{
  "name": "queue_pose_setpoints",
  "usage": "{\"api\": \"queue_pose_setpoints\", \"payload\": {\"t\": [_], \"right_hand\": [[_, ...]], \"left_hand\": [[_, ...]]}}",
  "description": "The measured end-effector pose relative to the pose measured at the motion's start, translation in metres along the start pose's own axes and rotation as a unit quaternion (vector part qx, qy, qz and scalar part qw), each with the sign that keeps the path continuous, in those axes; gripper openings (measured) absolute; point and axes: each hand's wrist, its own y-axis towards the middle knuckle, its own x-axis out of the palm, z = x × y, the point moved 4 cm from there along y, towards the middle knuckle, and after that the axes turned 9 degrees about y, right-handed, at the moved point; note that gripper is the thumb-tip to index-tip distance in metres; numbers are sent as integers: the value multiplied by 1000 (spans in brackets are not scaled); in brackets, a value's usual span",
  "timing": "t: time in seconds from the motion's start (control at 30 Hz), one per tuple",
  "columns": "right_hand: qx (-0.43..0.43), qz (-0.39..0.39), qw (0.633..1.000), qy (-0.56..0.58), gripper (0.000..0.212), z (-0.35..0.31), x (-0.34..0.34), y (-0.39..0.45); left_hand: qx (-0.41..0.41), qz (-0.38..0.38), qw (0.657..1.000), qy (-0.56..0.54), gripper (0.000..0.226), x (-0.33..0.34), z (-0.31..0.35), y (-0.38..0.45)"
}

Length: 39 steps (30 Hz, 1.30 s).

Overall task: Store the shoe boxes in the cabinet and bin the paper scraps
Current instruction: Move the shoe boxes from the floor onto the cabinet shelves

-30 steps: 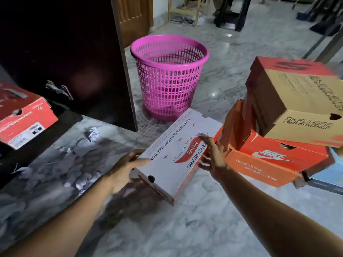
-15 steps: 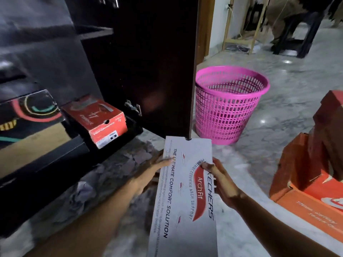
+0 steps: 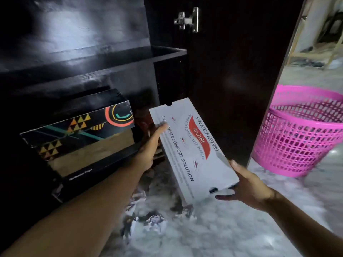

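Note:
I hold a white Skechers shoe box [image 3: 191, 145] with both hands, its far end pointing into the dark cabinet [image 3: 92, 58]. My left hand [image 3: 150, 147] grips its left side near the far end. My right hand [image 3: 246, 184] holds the near right corner. A black patterned shoe box [image 3: 78, 134] sits on the cabinet's lower shelf to the left. Crumpled paper scraps [image 3: 148, 219] lie on the marble floor below the box. The pink bin [image 3: 300, 136] stands at the right.
The open cabinet door [image 3: 232, 80] with a metal hinge [image 3: 187, 20] stands between the cabinet and the bin. An upper shelf [image 3: 115, 58] spans the cabinet. Wooden furniture legs show at the far right.
I have lifted the white box from the floor and swung it left toward the cabinet opening. The view turned left, so the stack of orange boxes left the frame.

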Motion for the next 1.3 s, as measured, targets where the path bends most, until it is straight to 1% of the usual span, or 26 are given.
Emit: {"api": "queue_pose_setpoints", "payload": {"t": [0.03, 0.1, 0.13, 0.17, 0.2, 0.23, 0.27, 0.3, 0.37, 0.43, 0.5, 0.57, 0.63, 0.7, 0.77, 0.8, 0.83, 0.9, 0.93, 1.03, 1.1, 1.17, 1.2, 1.23, 1.27, 1.3], "right_hand": [[0, 3, 1000, 2, 71, -6, 5, 4], [-14, 38, 999, 5, 74, -24, 15, 18], [-25, 61, 998, 8, 69, -35, 21, 26], [-36, 84, 996, 9, 59, -48, 27, 34], [-44, 101, 994, 7, 45, -60, 34, 44], [-51, 113, 992, 5, 31, -70, 40, 54], [-56, 122, 991, 2, 23, -80, 45, 65], [-57, 131, 990, -1, 19, -89, 52, 77], [-44, 152, 987, -11, 23, -101, 66, 102], [-29, 185, 982, -19, 38, -110, 76, 128], [-18, 177, 984, -27, 44, -113, 87, 161], [-19, 147, 988, -34, 46, -113, 98, 194], [-22, 129, 990, -55, 59, -110, 103, 222], [-17, 125, 986, -110, 77, -104, 103, 248], [-24, 167, 965, -201, 91, -102, 100, 266], [-43, 184, 953, -238, 92, -105, 101, 274], [-66, 197, 944, -257, 86, -109, 104, 278], [-94, 221, 935, -262, 75, -118, 107, 285], [-99, 236, 931, -259, 80, -120, 107, 287], [-93, 269, 922, -263, 119, -120, 92, 304], [-76, 280, 917, -272, 134, -115, 75, 320], [-68, 282, 921, -259, 142, -113, 59, 324], [-64, 291, 920, -254, 143, -112, 55, 318], [-65, 298, 919, -250, 138, -114, 56, 304], [-67, 302, 916, -254, 126, -118, 60, 284], [-82, 306, 911, -265, 107, -124, 70, 255]], "left_hand": [[-8, 12, 1000, -6, 62, -4, 7, 6], [-15, 34, 999, -24, 69, -9, 17, 22], [-12, 50, 998, -25, 71, -12, 23, 28], [-3, 70, 997, -23, 76, -15, 27, 37], [10, 107, 994, 0, 85, -22, 29, 45], [37, 147, 988, 39, 92, -27, 33, 49], [76, 175, 978, 88, 93, -29, 38, 48], [122, 194, 963, 143, 88, -30, 44, 44], [212, 209, 918, 263, 76, -27, 56, 35], [284, 186, 865, 369, 72, -22, 67, 29], [333, 158, 805, 464, 68, -23, 68, 36], [346, 141, 752, 544, 65, -29, 66, 47], [322, 135, 723, 596, 53, -34, 63, 60], [303, 141, 710, 620, 40, -41, 61, 75], [301, 147, 702, 628, 38, -46, 61, 85], [301, 149, 698, 632, 40, -48, 61, 91], [300, 150, 693, 638, 41, -48, 61, 95], [288, 154, 687, 649, 44, -48, 61, 103], [283, 158, 691, 646, 45, -48, 62, 107], [264, 154, 697, 648, 50, -39, 64, 113], [243, 138, 710, 646, 57, -32, 61, 114], [236, 129, 717, 642, 64, -23, 57, 108], [245, 134, 714, 642, 66, -19, 57, 103], [257, 140, 710, 640, 67, -13, 57, 96], [270, 147, 709, 634, 67, -8, 59, 87], [282, 150, 710, 627, 65, -1, 60, 79]]}}
